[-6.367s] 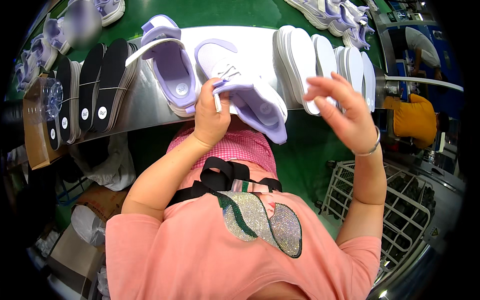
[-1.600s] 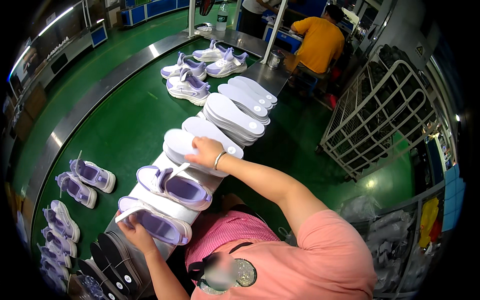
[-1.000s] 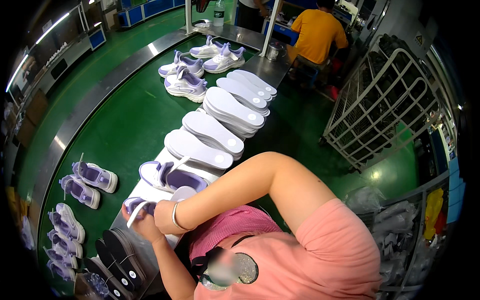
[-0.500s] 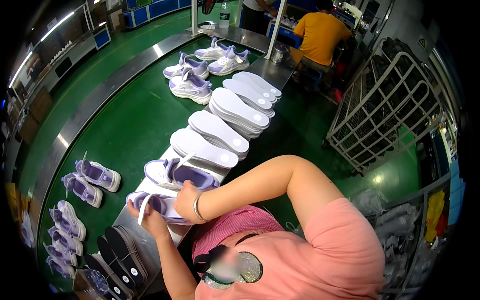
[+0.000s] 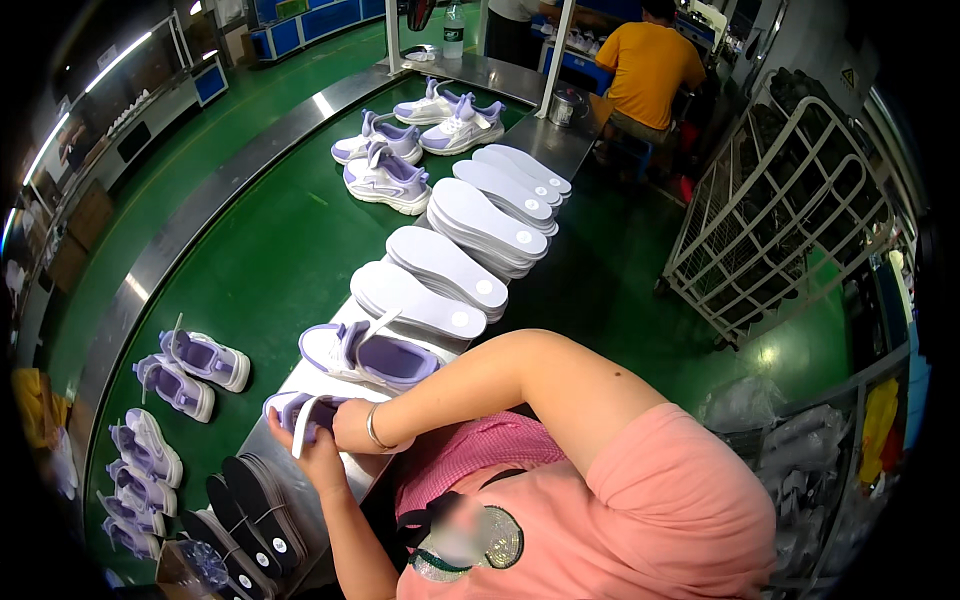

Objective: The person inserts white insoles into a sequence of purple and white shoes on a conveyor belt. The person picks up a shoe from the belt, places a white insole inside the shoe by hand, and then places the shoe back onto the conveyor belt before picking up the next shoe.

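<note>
the step in hand appeared to be fitting an insole into a shoe (image 5: pixel 300 410). the shoe, lilac and white, lay on the steel tabletop (image 5: pixel 330 465) at its near edge, just before the person's lap. the left hand (image 5: pixel 318 445) held the shoe from below, its grip closed around the upper. the right hand (image 5: pixel 352 428) rested at the shoe's opening, wrist bent inward; whether its grip was closed on anything could not be told. a white strip stood out of the shoe between the hands.

the next move would call for seating the insert flat to the toe, then setting the shoe down clear of the second shoe (image 5: pixel 368 355), which lay just beyond it.

room was tight. white insoles (image 5: pixel 445 270) ran in overlapping stacks along the tabletop beyond, and black insoles (image 5: pixel 255 510) lay fanned just left of the hands. the tabletop's near edge sat directly under the work. the green belt (image 5: pixel 270 250) to the left carried finished pairs (image 5: pixel 190 370) well apart, with open room between them. a wire cart (image 5: pixel 780 220) stood far right.
</note>
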The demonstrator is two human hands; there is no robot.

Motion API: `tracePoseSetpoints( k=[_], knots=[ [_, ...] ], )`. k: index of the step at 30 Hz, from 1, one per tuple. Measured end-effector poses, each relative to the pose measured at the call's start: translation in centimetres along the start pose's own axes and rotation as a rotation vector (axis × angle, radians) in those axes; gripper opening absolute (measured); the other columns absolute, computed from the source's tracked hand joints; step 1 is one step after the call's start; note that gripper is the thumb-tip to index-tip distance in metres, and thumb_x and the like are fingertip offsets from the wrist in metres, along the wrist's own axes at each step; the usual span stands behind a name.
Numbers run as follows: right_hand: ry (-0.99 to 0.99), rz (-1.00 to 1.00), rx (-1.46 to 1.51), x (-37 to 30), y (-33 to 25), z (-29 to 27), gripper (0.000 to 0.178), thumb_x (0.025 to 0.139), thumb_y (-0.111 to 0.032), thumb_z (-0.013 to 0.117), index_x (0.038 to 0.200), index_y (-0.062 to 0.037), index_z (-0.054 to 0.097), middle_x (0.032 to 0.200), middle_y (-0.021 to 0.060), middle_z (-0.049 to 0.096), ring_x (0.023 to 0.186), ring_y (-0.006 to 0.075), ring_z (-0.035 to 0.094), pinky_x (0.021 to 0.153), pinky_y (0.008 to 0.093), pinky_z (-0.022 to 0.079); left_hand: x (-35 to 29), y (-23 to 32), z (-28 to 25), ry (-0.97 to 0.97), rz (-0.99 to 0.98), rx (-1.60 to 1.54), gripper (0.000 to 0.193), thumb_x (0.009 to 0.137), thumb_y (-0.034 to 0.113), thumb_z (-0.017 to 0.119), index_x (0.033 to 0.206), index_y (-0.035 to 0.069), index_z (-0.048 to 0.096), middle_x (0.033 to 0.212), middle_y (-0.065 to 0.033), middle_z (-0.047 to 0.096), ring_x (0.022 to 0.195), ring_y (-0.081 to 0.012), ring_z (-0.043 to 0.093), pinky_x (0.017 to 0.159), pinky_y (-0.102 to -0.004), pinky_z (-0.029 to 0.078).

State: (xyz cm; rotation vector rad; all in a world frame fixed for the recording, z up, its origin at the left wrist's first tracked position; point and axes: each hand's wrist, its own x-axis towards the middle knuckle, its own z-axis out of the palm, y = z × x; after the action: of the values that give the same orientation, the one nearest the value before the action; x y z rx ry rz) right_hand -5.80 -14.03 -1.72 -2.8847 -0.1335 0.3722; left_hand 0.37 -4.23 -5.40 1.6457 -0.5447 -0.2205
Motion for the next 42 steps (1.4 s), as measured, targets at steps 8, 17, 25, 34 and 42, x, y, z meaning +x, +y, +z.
tracePoseSetpoints(
  k=[8, 17, 25, 34, 42],
  knots=[
    [-0.221, 0.168, 0.053, 5.3, 2.1, 6.0, 0.037, 0.080, -0.022, 0.047, 0.115, -0.0097, 0.054, 0.114, 0.0110, 0.054, 0.101, 0.0245, 0.054, 0.084, 0.0336, 0.043, -0.2, 0.6, 0.4, -0.031, 0.018, -0.015, 0.067, 0.068, -0.006, 0.044, 0.131, 0.001, 0.023, 0.127, -0.0171, 0.035, 0.114, -0.0270, 0.040, 0.097, -0.0338, 0.030],
    [-0.324, 0.145, -0.064, 6.5, 2.0, 6.8, 0.042, 0.080, -0.025, 0.047, 0.120, -0.0111, 0.049, 0.122, 0.0075, 0.049, 0.112, 0.0218, 0.045, 0.092, 0.0312, 0.037, -0.3, 0.2, 0.8, 0.019, 0.096, 0.075, 0.067, 0.067, -0.002, 0.044, 0.130, -0.001, 0.025, 0.128, -0.0188, 0.034, 0.118, -0.0297, 0.036, 0.100, -0.0354, 0.025],
    [0.117, -0.003, -0.127, 6.5, 3.9, 9.3, 0.050, 0.083, -0.031, 0.040, 0.129, -0.0132, 0.037, 0.134, 0.0022, 0.035, 0.124, 0.0143, 0.030, 0.102, 0.0267, 0.024, 0.3, 0.1, 1.4, 0.018, 0.094, 0.084, 0.069, 0.066, -0.002, 0.048, 0.130, -0.001, 0.024, 0.122, -0.0176, 0.039, 0.112, -0.0266, 0.042, 0.096, -0.0339, 0.032],
    [-0.663, -0.085, -0.142, 0.1, 0.5, -4.8, 0.021, 0.070, -0.017, 0.052, 0.079, -0.0034, 0.065, 0.080, 0.0146, 0.064, 0.083, 0.0295, 0.061, 0.082, 0.0406, 0.040, -0.1, 0.4, 0.7, 0.068, 0.023, 0.029, 0.060, 0.074, -0.004, 0.044, 0.130, 0.006, 0.023, 0.097, -0.0157, 0.058, 0.091, -0.0255, 0.058, 0.082, -0.0315, 0.044],
    [-0.708, -0.086, -0.155, -0.9, 3.2, -1.3, 0.025, 0.073, -0.022, 0.051, 0.088, -0.0024, 0.057, 0.083, 0.0167, 0.063, 0.084, 0.0291, 0.060, 0.083, 0.0414, 0.037, -0.1, -0.3, 1.7, 0.123, -0.057, -0.131, 0.051, 0.082, 0.005, 0.049, 0.127, 0.000, 0.026, 0.091, -0.0141, 0.057, 0.087, -0.0233, 0.057, 0.078, -0.0312, 0.045]
  ],
)
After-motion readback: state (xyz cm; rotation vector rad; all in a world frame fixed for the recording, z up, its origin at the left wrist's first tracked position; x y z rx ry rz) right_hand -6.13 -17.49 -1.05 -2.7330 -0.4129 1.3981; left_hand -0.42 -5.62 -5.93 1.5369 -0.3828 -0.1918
